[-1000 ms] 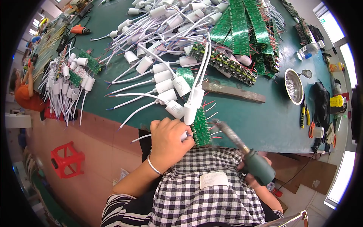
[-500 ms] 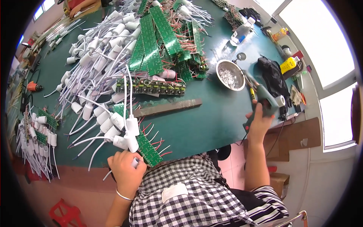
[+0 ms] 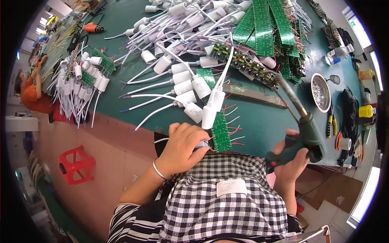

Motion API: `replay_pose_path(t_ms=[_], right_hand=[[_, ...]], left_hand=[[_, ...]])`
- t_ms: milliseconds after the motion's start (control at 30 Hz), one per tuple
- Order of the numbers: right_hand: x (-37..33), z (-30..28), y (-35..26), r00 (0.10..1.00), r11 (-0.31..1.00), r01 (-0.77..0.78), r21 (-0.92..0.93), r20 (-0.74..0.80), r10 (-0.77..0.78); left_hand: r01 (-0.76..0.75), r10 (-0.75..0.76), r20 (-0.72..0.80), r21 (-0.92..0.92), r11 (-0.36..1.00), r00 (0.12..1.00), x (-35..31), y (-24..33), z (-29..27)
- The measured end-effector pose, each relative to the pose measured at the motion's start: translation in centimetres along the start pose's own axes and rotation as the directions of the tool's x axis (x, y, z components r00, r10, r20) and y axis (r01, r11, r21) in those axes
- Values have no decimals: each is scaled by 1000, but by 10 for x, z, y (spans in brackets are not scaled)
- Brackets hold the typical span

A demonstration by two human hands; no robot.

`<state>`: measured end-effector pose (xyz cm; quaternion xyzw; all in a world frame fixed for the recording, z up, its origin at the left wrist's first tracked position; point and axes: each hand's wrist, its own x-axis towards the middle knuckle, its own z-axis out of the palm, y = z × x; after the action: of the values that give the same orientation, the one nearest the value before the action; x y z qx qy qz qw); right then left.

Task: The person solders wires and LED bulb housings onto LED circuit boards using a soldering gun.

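Near the table's front edge my left hand (image 3: 184,148) is closed, thumb and fingers pinching a white plastic sleeve (image 3: 201,143), mostly hidden by them. The sleeve is beside the near end of a green circuit board strip (image 3: 221,131) with red and white wires along its right side. White cylinders on cables (image 3: 192,111) lie on and beside that strip. In my right hand (image 3: 291,162), fingers wrap round the handle of a dark green soldering gun (image 3: 310,135). Its metal barrel points up and left, with the tip in front of a populated board strip (image 3: 243,65).
A dark bar (image 3: 257,96) lies beyond the strip. Metal bowl (image 3: 320,92), yellow-handled pliers (image 3: 332,123) and plastic bottle (image 3: 339,54) stand to the right. Green boards (image 3: 263,32) and white cables pile at the back. Another person (image 3: 32,95) is far left; a red stool (image 3: 78,165) is on the floor.
My head view has swung left, so the table appears farther right. The right hand has brought the soldering gun from beside the bowl toward the boards. My left hand keeps its pinch.
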<state>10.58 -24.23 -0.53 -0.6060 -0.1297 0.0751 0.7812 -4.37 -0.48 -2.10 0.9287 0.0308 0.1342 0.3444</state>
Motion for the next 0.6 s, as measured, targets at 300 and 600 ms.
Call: replay_pose_path(t_ms=[300,600], right_hand=[[-26,-6,-1,971,990,-114,-86,200,129],[-54,-65,4,834,939,-37,-342,507,218]], left_hand=[[-18,16,-17,-112,994,1000,-1,-6,-5],[150,-127,-154,147,978,980,10,20,12]])
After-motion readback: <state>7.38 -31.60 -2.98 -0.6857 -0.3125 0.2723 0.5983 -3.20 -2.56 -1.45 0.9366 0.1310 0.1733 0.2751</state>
